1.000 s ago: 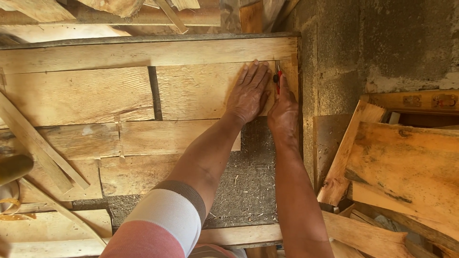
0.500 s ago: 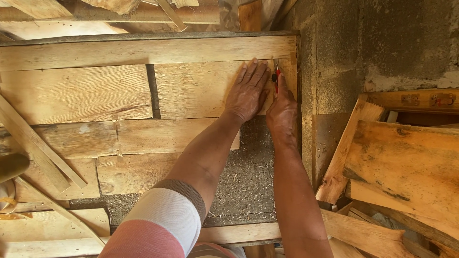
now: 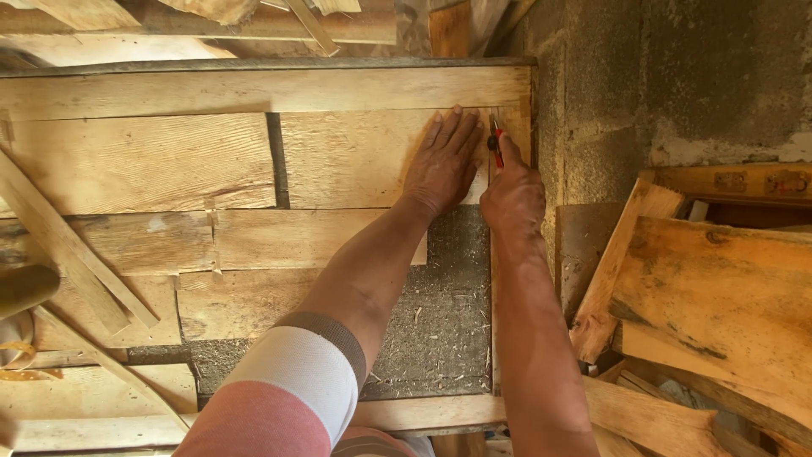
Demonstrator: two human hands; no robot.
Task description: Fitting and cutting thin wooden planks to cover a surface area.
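Observation:
My left hand (image 3: 443, 161) lies flat, fingers spread, on a pale wooden board (image 3: 347, 156) set inside a wooden frame (image 3: 271, 89). Just to its right, my right hand (image 3: 512, 196) grips a red pen (image 3: 497, 145) whose tip points up along the frame's right upright near the top corner. A small white piece shows between the two hands, partly hidden. Both forearms reach up from the bottom of the head view.
More boards (image 3: 139, 165) fill the frame's left side. Dark gritty backing (image 3: 440, 313) shows in the lower right gap. A thin slat (image 3: 68, 245) leans diagonally at left. A grey block wall (image 3: 668, 76) stands at right, with rough wood slabs (image 3: 719, 288) stacked below it.
Both hands stay in nearly the same place on the board. The view has shifted slightly; the pen tip remains near the top right corner.

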